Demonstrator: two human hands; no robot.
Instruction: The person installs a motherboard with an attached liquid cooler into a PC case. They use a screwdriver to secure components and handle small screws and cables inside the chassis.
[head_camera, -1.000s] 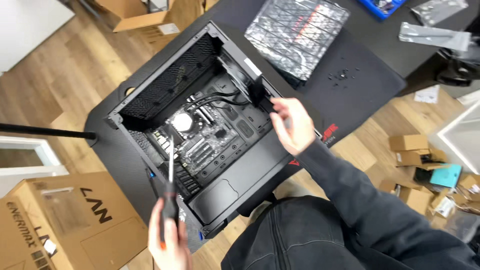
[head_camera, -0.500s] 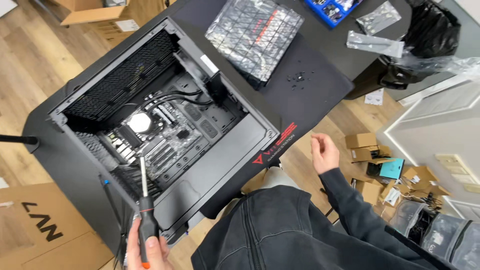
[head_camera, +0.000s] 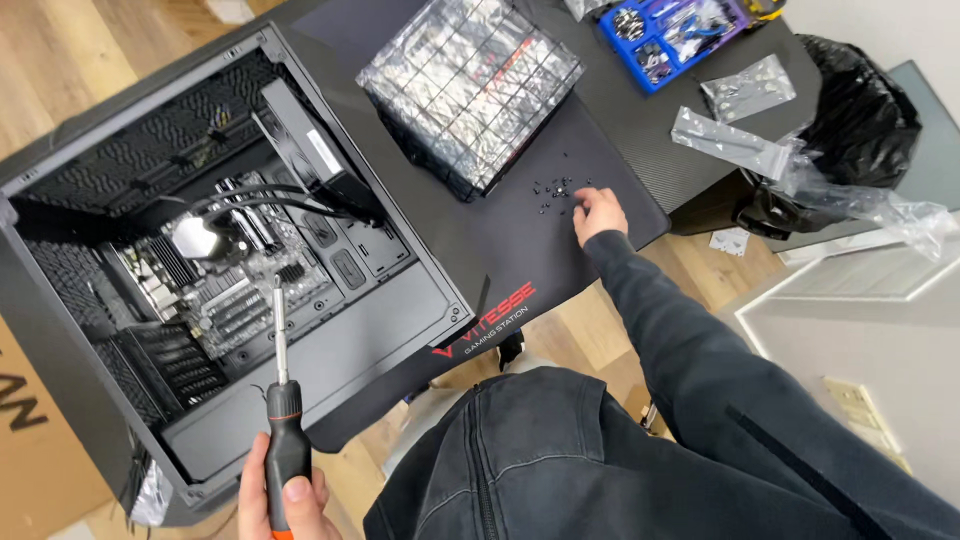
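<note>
My left hand grips a screwdriver by its black and orange handle, shaft upright over the open computer case; my right hand reaches across the black desk mat, fingers curled down onto a scatter of small black screws just beside the foil-wrapped grid package; I cannot tell whether it pinches one

Upright black-orange screwdriver; small black screws scattered on mat.

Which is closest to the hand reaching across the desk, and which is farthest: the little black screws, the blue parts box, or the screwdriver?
From the right hand:
1. Little black screws, just left of its fingertips.
2. Blue parts box, at the desk's far edge.
3. Screwdriver, in the left hand, by the computer case.
</note>
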